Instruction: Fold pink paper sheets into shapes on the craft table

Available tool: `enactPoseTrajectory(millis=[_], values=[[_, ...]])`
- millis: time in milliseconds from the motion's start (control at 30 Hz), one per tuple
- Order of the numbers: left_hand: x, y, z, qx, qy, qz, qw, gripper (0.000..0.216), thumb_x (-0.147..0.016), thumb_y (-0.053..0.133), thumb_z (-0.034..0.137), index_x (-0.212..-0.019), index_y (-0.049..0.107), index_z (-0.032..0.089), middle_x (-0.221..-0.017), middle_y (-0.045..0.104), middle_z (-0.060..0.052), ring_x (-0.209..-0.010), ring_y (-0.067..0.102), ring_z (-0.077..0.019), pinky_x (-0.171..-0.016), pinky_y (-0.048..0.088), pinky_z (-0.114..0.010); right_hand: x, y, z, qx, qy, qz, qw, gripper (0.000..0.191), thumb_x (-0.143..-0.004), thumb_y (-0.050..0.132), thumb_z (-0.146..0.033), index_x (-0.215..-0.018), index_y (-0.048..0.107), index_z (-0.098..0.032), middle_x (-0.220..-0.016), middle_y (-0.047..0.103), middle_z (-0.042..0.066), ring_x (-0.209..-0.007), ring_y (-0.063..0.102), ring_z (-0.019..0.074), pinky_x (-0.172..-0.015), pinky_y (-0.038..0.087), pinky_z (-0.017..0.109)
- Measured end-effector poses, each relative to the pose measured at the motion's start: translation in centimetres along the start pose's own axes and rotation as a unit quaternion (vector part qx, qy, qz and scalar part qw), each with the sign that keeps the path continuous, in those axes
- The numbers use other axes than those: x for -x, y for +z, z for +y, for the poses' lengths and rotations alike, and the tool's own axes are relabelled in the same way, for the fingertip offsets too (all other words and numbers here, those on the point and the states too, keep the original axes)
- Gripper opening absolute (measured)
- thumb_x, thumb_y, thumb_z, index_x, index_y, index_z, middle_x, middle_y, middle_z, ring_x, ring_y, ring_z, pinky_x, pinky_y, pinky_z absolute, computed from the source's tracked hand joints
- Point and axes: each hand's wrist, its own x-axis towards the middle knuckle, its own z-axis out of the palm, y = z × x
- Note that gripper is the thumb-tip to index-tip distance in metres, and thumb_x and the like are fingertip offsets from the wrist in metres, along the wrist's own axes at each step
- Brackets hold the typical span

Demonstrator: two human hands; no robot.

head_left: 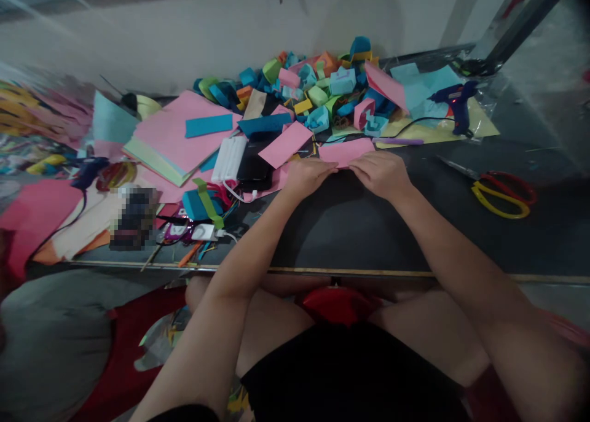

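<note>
A pink strip of paper lies on the dark table in front of me, its near edge between my two hands. My left hand pinches that edge at its left end, fingers pressed together. At the right end my right hand is closed on the same strip, with the fingertips over its edge. Another pink strip rests just beyond my left hand, tilted. A purple stick lies beyond my right hand.
Small folded paper boxes pile up along the wall. Scissors with red and yellow handles lie at right, below a blue glue gun. Leftward are pink sheets, a black phone, white cable and a person's grey clothing.
</note>
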Motion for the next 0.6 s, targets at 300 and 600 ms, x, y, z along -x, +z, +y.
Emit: enactPoseTrajectory(millis=[300,600], values=[[-0.9,0.6,2.5,-0.101,0.06,0.052,0.992,0.033,-0.108,0.046,0.027,-0.103,0.077,0.019,-0.088,0.082,-0.005,-0.08,0.077,-0.0155,-0.068,0.055,-0.028,-0.2,0.5,-1.1,-0.012,0.026,0.055,0.998,0.014,-0.086,0.06,-0.02,-0.099,0.063,-0.025,-0.092,0.072,0.005,-0.098,0.069,0.0278,-0.096,0.053,0.05],[-0.7,1.1,2.7,-0.1,0.078,0.057,0.99,0.032,-0.108,0.045,0.023,-0.105,0.075,0.017,-0.094,0.082,-0.008,-0.084,0.077,-0.0178,-0.07,0.053,-0.031,-0.5,0.5,-1.2,-0.023,0.007,0.011,1.0,0.011,-0.084,0.056,-0.019,-0.093,0.054,-0.026,-0.088,0.067,0.004,-0.091,0.064,0.0261,-0.094,0.05,0.051]])
